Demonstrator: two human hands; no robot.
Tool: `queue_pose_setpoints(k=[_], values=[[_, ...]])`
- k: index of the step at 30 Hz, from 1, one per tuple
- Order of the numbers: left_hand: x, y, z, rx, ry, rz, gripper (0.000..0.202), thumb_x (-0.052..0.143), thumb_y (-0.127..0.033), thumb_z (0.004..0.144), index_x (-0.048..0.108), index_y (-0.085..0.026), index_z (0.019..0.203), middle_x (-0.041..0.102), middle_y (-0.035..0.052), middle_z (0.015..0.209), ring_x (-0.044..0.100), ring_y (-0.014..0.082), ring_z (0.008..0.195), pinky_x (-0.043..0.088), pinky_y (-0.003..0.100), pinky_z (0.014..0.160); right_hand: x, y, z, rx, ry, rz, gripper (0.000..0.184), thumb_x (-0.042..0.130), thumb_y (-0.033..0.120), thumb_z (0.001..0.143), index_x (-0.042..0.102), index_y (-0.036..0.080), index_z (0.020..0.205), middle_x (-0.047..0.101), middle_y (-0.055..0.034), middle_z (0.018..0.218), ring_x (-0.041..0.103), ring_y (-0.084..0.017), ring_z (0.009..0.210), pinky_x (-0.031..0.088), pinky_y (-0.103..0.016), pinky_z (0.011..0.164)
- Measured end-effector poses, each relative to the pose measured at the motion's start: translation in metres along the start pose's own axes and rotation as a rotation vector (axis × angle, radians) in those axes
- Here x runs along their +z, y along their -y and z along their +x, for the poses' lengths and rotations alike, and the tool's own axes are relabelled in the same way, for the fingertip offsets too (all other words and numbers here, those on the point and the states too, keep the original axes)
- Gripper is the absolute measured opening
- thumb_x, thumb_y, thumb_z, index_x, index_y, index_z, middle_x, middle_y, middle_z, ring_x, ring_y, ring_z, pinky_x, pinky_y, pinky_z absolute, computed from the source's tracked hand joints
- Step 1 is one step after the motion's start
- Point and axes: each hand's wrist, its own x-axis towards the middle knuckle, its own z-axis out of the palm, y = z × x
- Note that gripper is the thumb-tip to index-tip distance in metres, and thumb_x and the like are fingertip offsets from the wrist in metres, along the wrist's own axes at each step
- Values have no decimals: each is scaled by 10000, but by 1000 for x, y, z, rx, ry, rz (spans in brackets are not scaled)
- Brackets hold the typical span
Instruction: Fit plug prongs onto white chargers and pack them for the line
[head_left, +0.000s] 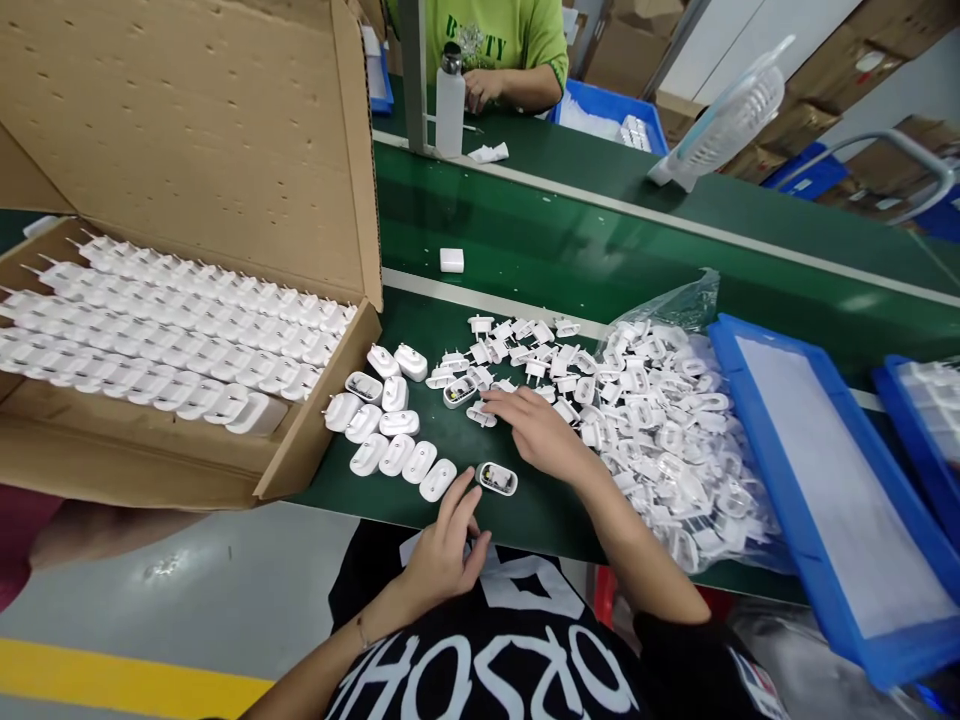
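Head view. The left hand [448,557] is released, fingers loosely parted and grasping nothing, just beside an open white housing [497,479] on the green bench. The right hand [541,435] has its fingertips over a small plug part [481,413] at the near edge of a loose heap [544,332]; whether it grips cannot be told. A second open housing [459,391] lies beside that part.

Closed adapters [399,422] lie left of the hands. Beyond them a carton [319,410] holds rows of adapters [187,350], its raised lid [217,110] screening the far left. On the right, a clear bag [701,300] of plug parts and a tilted blue tray [772,480] crowd the bench. Across the partition stand a metal post [414,80], a bottle [450,105] and a fan [720,115].

Writing: a co-worker's green shirt [499,25] shows "B" and "TY", the middle obscured by a motif. Large white letters on the wearer's black shirt [600,590] appear inverted and partly hidden; full wording is not legible.
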Motion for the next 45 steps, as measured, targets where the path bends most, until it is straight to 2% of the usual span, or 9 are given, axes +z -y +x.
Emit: queue_pose_setpoints(k=[4,8,15,21,25,31,35,43,45], values=[[13,-6,20,-188,85,-149,631,411,-158,913,110,-205,1465,237,267,1481,596,80,666,538,237,560,11,-10,28,-102,138,-192,477,408,-39,794,551,214,1171,628,-70,1144,495,-250,1012,433,-382,796],[15,-7,30,-353,55,-243,606,424,-186,915,139,-201,1450,471,204,1313,579,84,625,513,230,540,16,-11,20,-53,108,-131,357,456,13,827,536,168,1139,625,-104,1025,530,-248,990,452,-379,811],[-1,-10,13,12,-126,-380,282,516,-236,871,405,-210,1129,521,18,812,434,72,514,341,189,435,-2,26,-35,-28,-235,312,216,475,99,890,494,230,1062,616,-78,1067,580,-205,975,502,-361,804],[-9,-28,29,-481,224,-1071,332,396,-510,934,352,-217,1085,446,-46,689,367,43,432,308,168,401,2,71,-66,-350,-195,-10,191,481,64,880,567,180,1004,649,-110,942,562,-244,987,532,-404,825],[-10,-34,27,-557,495,-1237,420,483,-552,884,387,-198,1089,423,-64,631,369,39,398,287,164,380,19,78,-83,-309,-371,183,230,413,94,905,572,219,1014,621,-93,921,580,-233,971,552,-392,764],[-5,-23,14,-427,112,-691,364,694,-421,741,450,-201,899,547,-11,716,504,93,554,397,207,503,45,84,-93,84,-485,676,519,599,540,829,448,239,1224,533,-98,993,566,-252,906,524,-396,717],[-6,-13,6,-180,204,-359,219,625,-298,758,511,-208,922,597,-3,738,545,103,559,429,208,514,37,81,-89,220,-282,744,124,598,273,879,597,244,1000,568,-57,977,582,-192,882,496,-332,761],[-1,-2,-12,-161,-51,-96,418,533,-218,863,379,-196,1252,556,161,1232,512,27,484,445,162,419,14,42,-68,80,-188,388,179,538,220,923,621,253,1078,637,-74,1031,587,-224,997,498,-391,854],[3,-2,-9,-242,-11,-109,503,552,-255,868,336,-199,1318,620,130,1133,514,39,478,469,178,445,15,39,-62,26,-132,346,190,528,230,931,615,253,1099,656,-70,1042,589,-228,1021,495,-406,876]])
